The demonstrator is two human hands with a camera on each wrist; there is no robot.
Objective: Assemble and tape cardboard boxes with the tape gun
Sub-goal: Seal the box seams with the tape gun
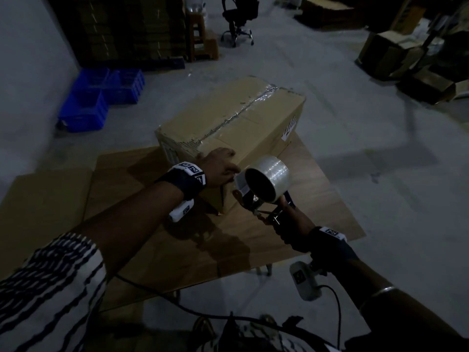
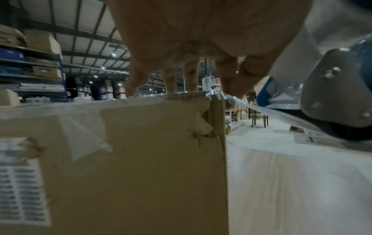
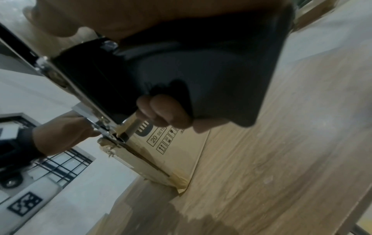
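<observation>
Dim warehouse floor surrounds a small wooden table (image 1: 317,224) carrying the box (image 1: 228,128). Her left hand (image 1: 218,166) presses straight fingers onto the box's near top corner, pinning the tape; her right hand (image 1: 291,229) grips the tape gun (image 1: 264,184) just off that corner. Best keep the tape taut and tear downward; open table lies to the right.

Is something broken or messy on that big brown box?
Yes. The cardboard box's near top corner is crushed and torn, with a ragged flap poking out. The tape along its top seam looks wrinkled, not smooth. The left hand rests on that end while the right hand grips the tape gun.
</observation>
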